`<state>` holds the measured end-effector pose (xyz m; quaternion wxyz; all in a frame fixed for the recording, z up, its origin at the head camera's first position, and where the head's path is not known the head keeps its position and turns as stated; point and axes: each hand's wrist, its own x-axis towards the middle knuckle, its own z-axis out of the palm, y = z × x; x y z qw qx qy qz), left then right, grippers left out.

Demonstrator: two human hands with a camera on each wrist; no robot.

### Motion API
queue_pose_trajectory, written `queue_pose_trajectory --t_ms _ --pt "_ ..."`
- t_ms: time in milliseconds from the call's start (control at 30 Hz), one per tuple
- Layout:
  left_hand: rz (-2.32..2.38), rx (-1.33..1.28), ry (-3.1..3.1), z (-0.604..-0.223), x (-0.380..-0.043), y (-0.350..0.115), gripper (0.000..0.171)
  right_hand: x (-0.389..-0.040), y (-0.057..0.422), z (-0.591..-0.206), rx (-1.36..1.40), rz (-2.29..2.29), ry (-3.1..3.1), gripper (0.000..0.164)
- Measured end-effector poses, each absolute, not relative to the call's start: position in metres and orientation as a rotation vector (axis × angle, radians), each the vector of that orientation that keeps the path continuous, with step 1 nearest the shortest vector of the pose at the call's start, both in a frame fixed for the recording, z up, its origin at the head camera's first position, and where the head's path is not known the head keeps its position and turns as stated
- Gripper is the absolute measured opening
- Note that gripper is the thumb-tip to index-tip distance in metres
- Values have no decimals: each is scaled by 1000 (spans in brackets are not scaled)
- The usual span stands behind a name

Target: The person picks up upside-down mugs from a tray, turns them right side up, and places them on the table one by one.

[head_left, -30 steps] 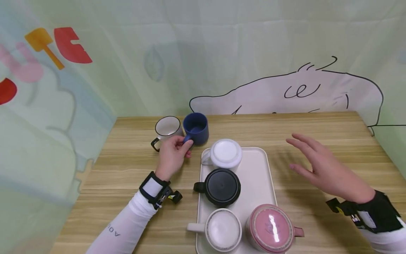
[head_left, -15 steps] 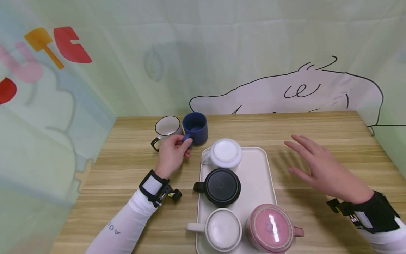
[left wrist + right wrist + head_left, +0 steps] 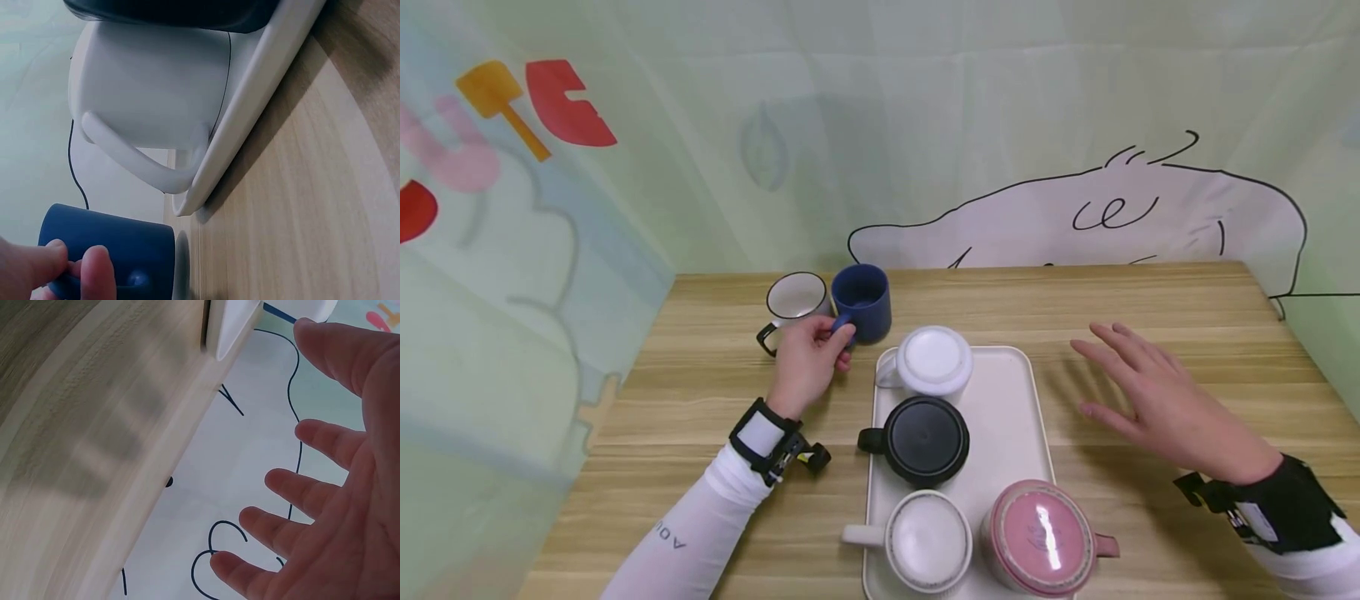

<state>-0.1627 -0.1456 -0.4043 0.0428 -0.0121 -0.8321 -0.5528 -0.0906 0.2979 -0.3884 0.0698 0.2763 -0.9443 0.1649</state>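
A dark blue mug (image 3: 868,310) stands upright near the table's back edge, its handle toward me. My left hand (image 3: 805,362) pinches that handle between thumb and fingers; the left wrist view shows the thumb and fingertips on the blue mug (image 3: 119,244). Just left of it is a white mug with a black rim and black handle (image 3: 796,298), partly covered by my left hand. Over the table to the right of the tray, my right hand (image 3: 1165,400) hovers with fingers spread and holds nothing. In the right wrist view the right hand (image 3: 331,494) shows straight, separated fingers.
A cream tray (image 3: 1006,408) bears upside-down mugs: a white one (image 3: 934,360) at the back, a black one (image 3: 927,442), an off-white one (image 3: 928,542) and a pink one (image 3: 1043,537). Handles stick out past its sides. A printed curtain (image 3: 955,125) hangs behind the table.
The left hand stays on the blue mug's handle, and the mug has hardly moved. My right hand has shifted very slightly.
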Motion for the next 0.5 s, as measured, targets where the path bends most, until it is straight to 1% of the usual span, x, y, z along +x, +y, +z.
queue_pose_trajectory --t_ms 500 --pt "-1660 -20 -2580 -405 -163 -146 21 -85 300 -393 798 483 -2877 80"
